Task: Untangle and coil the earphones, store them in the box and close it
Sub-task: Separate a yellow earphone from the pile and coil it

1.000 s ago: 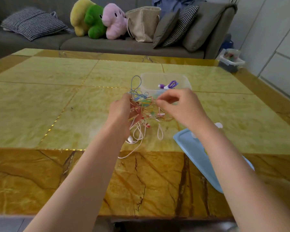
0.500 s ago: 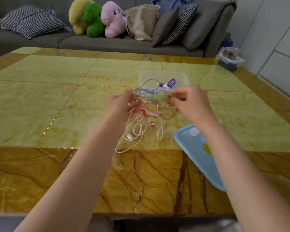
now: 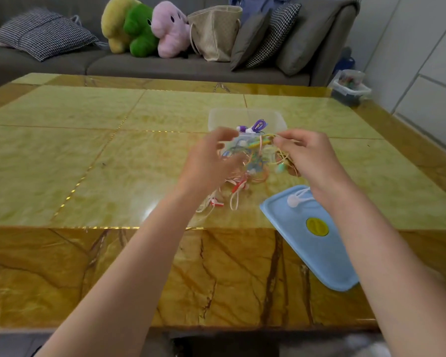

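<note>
A tangle of coloured earphones hangs between my two hands above the table. My left hand grips its left side. My right hand pinches a yellow cord at the top right of the tangle. White and red cords trail down onto the table. Just behind the tangle stands a clear plastic box with a coiled purple earphone inside. The box's light blue lid lies flat at the lower right, with a white earbud resting on its near corner.
The yellow-green marble table has a brown border along its front edge. A grey sofa behind carries cushions, plush toys and a beige bag. A small plastic bin sits on the floor at the right.
Both hands have lifted the tangle a little and shifted it right, toward the box. My right hand has pulled a yellow cord out to the right, and a white earbud now lies on the lid.
</note>
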A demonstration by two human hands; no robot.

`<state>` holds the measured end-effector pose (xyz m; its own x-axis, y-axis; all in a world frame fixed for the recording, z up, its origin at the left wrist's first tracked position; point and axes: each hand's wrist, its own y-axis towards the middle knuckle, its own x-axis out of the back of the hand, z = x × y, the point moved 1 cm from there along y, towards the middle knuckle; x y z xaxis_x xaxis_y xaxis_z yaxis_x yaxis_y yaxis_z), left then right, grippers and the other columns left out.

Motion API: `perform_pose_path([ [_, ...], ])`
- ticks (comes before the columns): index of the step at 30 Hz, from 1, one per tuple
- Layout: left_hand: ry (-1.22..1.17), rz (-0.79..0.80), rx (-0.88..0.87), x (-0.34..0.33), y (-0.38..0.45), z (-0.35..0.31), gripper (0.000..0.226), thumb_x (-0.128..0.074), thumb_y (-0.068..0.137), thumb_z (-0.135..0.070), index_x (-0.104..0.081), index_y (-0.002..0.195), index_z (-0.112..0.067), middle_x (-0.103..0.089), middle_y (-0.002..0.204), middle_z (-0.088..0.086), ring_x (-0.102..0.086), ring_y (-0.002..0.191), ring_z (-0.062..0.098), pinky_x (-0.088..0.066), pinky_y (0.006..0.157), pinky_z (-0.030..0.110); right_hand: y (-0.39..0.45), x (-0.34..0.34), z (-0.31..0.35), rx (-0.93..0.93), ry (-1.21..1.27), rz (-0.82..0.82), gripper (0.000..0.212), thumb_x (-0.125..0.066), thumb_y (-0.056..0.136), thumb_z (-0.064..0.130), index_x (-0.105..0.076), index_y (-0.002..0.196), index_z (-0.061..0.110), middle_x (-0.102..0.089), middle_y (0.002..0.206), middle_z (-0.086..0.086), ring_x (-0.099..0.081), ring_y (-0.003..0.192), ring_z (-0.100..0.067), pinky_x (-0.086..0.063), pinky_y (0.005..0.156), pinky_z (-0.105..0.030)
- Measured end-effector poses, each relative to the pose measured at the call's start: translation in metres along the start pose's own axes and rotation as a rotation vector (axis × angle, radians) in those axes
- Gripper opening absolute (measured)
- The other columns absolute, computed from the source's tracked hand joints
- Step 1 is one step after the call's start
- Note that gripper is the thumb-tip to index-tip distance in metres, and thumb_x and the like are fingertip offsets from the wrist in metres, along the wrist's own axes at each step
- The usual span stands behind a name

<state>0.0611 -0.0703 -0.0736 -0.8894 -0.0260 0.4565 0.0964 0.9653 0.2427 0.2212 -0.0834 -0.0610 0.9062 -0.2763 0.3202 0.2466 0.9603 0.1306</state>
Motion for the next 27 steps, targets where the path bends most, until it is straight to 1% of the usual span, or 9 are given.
perform_pose_path([
  [3,-0.028,0.149,-0.134,-0.014,-0.006,-0.010,0.044,-0.070,0.081,-0.011,-0.055,0.122,-0.017,-0.060,0.104,-0.008,-0.059,0.090,0.011,-0.044,0.063,0.008,-0.003,-0.004,0.006,-0.037,0.027,0.050,0.022,-0.058,0.091,0.019,-0.061,0.072,0.029,-0.055,0.070,0.002,-0.046,0.060,-0.012,-0.036,0.048,-0.017],
  [6,0.070,0.096,-0.139,-0.014,-0.007,-0.004,0.030,-0.067,0.082,-0.008,-0.061,0.111,-0.014,-0.061,0.087,-0.007,-0.060,0.074,0.012,-0.045,0.060,0.013,-0.005,-0.004,0.007,-0.063,-0.001,0.112,0.014,-0.059,0.090,0.021,-0.064,0.079,0.028,-0.054,0.074,-0.003,-0.044,0.065,-0.015,-0.032,0.049,-0.021],
  [10,0.098,0.093,-0.019,-0.004,-0.003,0.004,0.011,-0.062,0.087,-0.008,-0.066,0.096,-0.014,-0.066,0.082,0.004,-0.064,0.075,0.020,-0.050,0.070,0.026,-0.003,0.004,0.002,-0.016,-0.007,0.009,0.017,-0.058,0.090,0.016,-0.068,0.079,0.023,-0.056,0.063,0.005,-0.046,0.054,-0.007,-0.035,0.047,-0.013],
  [13,0.205,0.059,-0.010,0.002,-0.003,0.003,0.015,-0.057,0.090,-0.010,-0.070,0.096,-0.011,-0.071,0.087,0.008,-0.066,0.082,0.020,-0.047,0.072,0.023,0.001,0.011,-0.003,0.006,-0.016,-0.144,0.025,-0.055,0.091,0.014,-0.064,0.071,0.028,-0.061,0.072,0.004,-0.048,0.061,-0.004,-0.039,0.063,-0.021],
  [15,0.282,0.024,-0.011,0.004,-0.003,0.002,0.019,-0.056,0.089,-0.010,-0.071,0.100,-0.011,-0.072,0.095,0.005,-0.066,0.091,0.019,-0.048,0.078,0.026,0.002,0.012,-0.003,0.004,0.004,-0.179,0.027,-0.053,0.091,0.014,-0.063,0.070,0.028,-0.062,0.080,-0.001,-0.047,0.065,-0.009,-0.039,0.067,-0.026],
  [18,0.327,0.023,0.038,0.006,-0.002,-0.001,0.026,-0.057,0.088,-0.014,-0.064,0.113,-0.014,-0.068,0.107,0.003,-0.063,0.099,0.020,-0.048,0.084,0.030,0.002,0.008,-0.001,-0.009,0.056,-0.160,0.025,-0.048,0.094,0.013,-0.063,0.075,0.021,-0.065,0.082,0.000,-0.051,0.059,-0.009,-0.042,0.056,-0.019],
  [22,0.297,-0.011,0.056,0.007,-0.004,-0.004,0.036,-0.064,0.086,-0.034,-0.058,0.119,-0.023,-0.060,0.115,-0.001,-0.058,0.101,0.016,-0.043,0.077,0.027,-0.003,0.002,0.004,-0.082,0.123,-0.048,0.023,-0.046,0.096,0.016,-0.062,0.080,0.019,-0.061,0.070,-0.001,-0.044,0.043,-0.009,-0.033,0.036,-0.013],
  [25,0.256,-0.139,-0.042,0.005,-0.005,-0.014,0.023,-0.064,0.085,-0.037,-0.065,0.103,-0.021,-0.060,0.095,-0.004,-0.053,0.081,0.009,-0.039,0.061,0.021,-0.006,-0.001,0.007,-0.078,0.119,0.035,0.025,-0.046,0.097,0.018,-0.062,0.078,0.022,-0.055,0.062,0.002,-0.045,0.045,-0.008,-0.034,0.039,-0.014],
  [27,0.086,-0.123,0.007,0.002,-0.006,-0.020,0.016,-0.065,0.085,-0.034,-0.065,0.087,-0.018,-0.062,0.077,-0.004,-0.055,0.065,0.008,-0.045,0.059,0.021,-0.008,-0.002,0.010,-0.053,0.122,0.068,0.025,-0.047,0.097,0.020,-0.063,0.078,0.024,-0.054,0.056,0.009,-0.048,0.048,-0.007,-0.037,0.044,-0.017],
])
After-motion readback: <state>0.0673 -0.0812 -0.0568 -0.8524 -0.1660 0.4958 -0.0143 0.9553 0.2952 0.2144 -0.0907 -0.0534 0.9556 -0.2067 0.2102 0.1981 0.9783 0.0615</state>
